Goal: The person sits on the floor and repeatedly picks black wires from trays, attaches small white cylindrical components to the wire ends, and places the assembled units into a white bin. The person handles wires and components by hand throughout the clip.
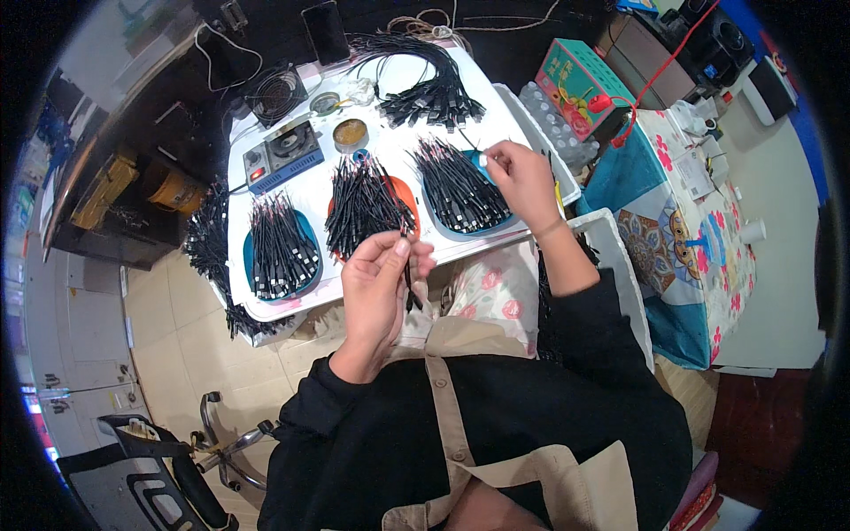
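Note:
My left hand (376, 288) is raised over the near edge of the white table (496, 106), fingers closed on a short black cable (409, 265) that hangs down. My right hand (524, 181) reaches over the right blue tray (443, 226), pinching a thin black cable end from the pile of black cables (456, 186) in it. An orange tray (405, 193) in the middle carries another heap of cables (363, 203). A left blue tray (252, 279) holds a third heap (279, 248).
A blue soldering pot (283, 155), a round tin (351, 134) and a small fan (274, 93) stand at the table's far side, beside a big bundle of black cables (429, 88). More cables (208, 243) hang off the left edge. A cloth-covered table (699, 212) stands right; a chair (150, 469) lower left.

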`<act>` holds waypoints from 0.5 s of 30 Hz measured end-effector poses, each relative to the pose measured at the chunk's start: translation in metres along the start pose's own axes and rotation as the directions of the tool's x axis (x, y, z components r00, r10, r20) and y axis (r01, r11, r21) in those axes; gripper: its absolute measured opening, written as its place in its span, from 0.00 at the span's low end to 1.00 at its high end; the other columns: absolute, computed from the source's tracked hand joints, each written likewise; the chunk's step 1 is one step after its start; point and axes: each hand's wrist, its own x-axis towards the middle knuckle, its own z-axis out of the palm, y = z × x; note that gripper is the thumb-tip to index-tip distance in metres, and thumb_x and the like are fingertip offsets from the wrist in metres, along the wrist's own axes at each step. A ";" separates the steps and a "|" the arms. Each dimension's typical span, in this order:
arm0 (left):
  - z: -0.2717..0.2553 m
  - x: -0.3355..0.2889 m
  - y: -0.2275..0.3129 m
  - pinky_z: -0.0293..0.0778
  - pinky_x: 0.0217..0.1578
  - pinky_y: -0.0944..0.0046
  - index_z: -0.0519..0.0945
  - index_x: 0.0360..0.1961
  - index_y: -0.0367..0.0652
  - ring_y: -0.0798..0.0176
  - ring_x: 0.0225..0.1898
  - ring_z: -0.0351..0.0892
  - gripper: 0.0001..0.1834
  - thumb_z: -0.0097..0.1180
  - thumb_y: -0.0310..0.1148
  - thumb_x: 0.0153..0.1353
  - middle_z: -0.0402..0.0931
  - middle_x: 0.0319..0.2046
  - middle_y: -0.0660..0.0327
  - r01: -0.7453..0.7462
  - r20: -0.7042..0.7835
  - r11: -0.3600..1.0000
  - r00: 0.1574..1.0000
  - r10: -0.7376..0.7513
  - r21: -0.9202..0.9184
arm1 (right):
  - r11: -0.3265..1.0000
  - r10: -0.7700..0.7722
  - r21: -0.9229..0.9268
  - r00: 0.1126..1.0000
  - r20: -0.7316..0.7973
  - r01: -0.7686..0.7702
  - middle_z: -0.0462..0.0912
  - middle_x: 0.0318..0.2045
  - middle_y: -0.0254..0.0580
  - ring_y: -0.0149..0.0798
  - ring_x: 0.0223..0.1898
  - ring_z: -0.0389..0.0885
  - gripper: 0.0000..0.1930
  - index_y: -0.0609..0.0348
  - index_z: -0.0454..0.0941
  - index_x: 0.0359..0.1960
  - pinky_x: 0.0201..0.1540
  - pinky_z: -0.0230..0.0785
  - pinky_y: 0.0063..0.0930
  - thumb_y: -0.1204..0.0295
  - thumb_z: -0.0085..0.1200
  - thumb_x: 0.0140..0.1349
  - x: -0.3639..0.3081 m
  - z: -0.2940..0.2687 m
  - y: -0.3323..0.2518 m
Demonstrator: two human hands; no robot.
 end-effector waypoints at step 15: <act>0.036 -0.036 0.001 0.78 0.43 0.64 0.74 0.43 0.32 0.55 0.42 0.82 0.08 0.49 0.26 0.66 0.80 0.38 0.47 -0.237 0.099 0.971 0.966 0.238 -0.024 | 0.867 -0.110 0.495 0.990 0.083 0.055 0.79 0.27 0.42 0.29 0.25 0.77 0.07 0.66 0.77 0.36 0.27 0.68 0.21 0.79 0.57 0.55 -0.120 -0.015 -0.104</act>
